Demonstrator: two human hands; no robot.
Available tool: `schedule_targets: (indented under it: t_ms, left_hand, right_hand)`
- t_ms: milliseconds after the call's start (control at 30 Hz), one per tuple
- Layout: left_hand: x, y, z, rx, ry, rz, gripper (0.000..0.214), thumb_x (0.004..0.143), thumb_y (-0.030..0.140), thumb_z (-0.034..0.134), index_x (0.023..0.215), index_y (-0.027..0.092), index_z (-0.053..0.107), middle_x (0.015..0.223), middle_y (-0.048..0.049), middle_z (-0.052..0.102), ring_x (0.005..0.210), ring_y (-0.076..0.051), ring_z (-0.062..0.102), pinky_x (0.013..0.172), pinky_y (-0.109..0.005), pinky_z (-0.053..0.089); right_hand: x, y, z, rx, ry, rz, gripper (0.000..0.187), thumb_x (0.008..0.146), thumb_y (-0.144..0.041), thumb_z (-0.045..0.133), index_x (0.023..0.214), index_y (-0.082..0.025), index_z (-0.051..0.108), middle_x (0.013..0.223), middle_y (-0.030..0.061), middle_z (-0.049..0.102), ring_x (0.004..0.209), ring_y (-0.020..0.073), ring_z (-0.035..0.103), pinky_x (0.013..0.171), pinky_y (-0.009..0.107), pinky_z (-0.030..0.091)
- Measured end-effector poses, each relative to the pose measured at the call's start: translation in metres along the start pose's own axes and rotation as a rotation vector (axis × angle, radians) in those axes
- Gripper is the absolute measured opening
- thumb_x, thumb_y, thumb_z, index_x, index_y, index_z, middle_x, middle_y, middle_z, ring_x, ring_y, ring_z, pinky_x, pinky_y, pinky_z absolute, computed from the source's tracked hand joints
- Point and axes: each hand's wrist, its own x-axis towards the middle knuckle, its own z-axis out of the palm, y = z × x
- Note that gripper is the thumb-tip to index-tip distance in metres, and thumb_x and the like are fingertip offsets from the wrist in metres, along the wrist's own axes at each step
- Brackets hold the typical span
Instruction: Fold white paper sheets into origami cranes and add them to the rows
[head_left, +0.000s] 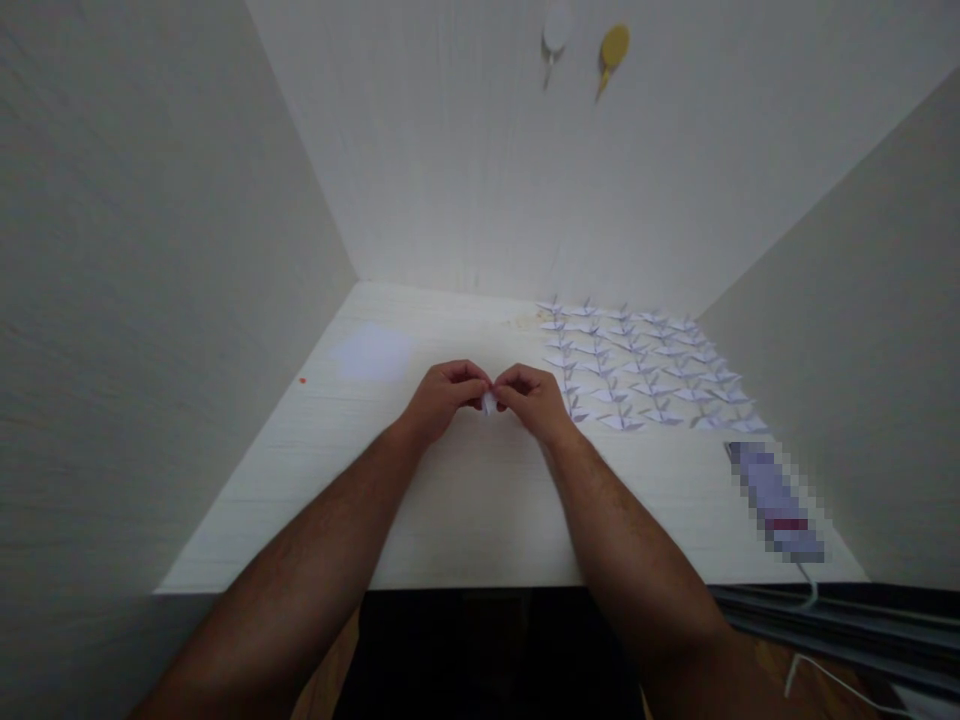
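A small piece of folded white paper (489, 403) is pinched between my two hands, just above the middle of the table. My left hand (454, 390) grips it from the left with thumb and fingers closed. From the right, my right hand (528, 390) pinches it too, so the fingertips of both hands meet. Most of the paper is covered by the fingers, and its folds are too small to make out. To the right of my right hand, several rows of white paper cranes (634, 368) stand on the table.
The white table (480, 520) is walled in on three sides. A pale stack of paper (373, 350) lies at the back left, near a small orange bit (302, 380). At the right edge is a blurred-out device (776, 500) with a white cable (808, 585). Two hooks (615, 48) hang on the back wall.
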Motion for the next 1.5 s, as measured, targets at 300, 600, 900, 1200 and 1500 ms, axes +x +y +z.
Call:
schedule_targets:
  t_ms: [300, 600, 900, 1200, 1500]
  left_hand:
    - [0.0, 0.006, 0.001, 0.205, 0.106, 0.056, 0.022, 0.061, 0.022, 0.079, 0.078, 0.014, 0.067, 0.07, -0.0013, 0.068, 0.061, -0.013, 0.062, 0.061, -0.028, 0.05]
    - [0.004, -0.003, -0.003, 0.308, 0.135, 0.183, 0.02, 0.065, 0.026, 0.078, 0.08, 0.016, 0.068, 0.074, -0.0016, 0.069, 0.067, -0.014, 0.063, 0.066, -0.029, 0.05]
    - [0.001, -0.001, -0.002, 0.156, 0.111, 0.148, 0.025, 0.066, 0.028, 0.079, 0.086, 0.015, 0.069, 0.075, -0.0026, 0.07, 0.067, -0.014, 0.064, 0.068, -0.031, 0.053]
    - [0.002, -0.004, -0.005, 0.084, 0.014, 0.085, 0.021, 0.066, 0.028, 0.079, 0.077, 0.014, 0.067, 0.069, -0.0013, 0.066, 0.063, -0.013, 0.062, 0.066, -0.029, 0.052]
    - [0.002, -0.002, -0.001, 0.129, 0.047, 0.087, 0.021, 0.068, 0.03, 0.077, 0.075, 0.013, 0.066, 0.095, -0.0082, 0.072, 0.069, -0.013, 0.063, 0.064, -0.028, 0.052]
  right_hand:
    - [0.004, 0.013, 0.001, 0.006, 0.04, -0.014, 0.029, 0.066, -0.036, 0.075, 0.086, -0.02, 0.061, 0.071, -0.0018, 0.064, 0.056, 0.0097, 0.056, 0.052, 0.023, 0.046]
    - [0.002, 0.008, 0.001, -0.113, 0.059, 0.048, 0.022, 0.07, -0.038, 0.071, 0.074, -0.018, 0.063, 0.063, -0.0004, 0.063, 0.054, 0.0102, 0.055, 0.051, 0.024, 0.043]
    - [0.002, 0.003, -0.001, -0.092, 0.118, 0.016, 0.019, 0.069, -0.035, 0.072, 0.07, -0.018, 0.064, 0.058, -0.0019, 0.061, 0.052, 0.0095, 0.052, 0.049, 0.023, 0.04]
    - [0.004, 0.005, 0.001, -0.081, 0.154, -0.034, 0.018, 0.069, -0.029, 0.07, 0.077, -0.02, 0.057, 0.065, -0.0037, 0.061, 0.053, 0.0091, 0.054, 0.05, 0.023, 0.044]
    - [0.001, 0.005, 0.001, -0.192, 0.158, -0.035, 0.015, 0.072, -0.033, 0.069, 0.077, -0.019, 0.066, 0.073, 0.0006, 0.067, 0.055, 0.01, 0.056, 0.053, 0.024, 0.045]
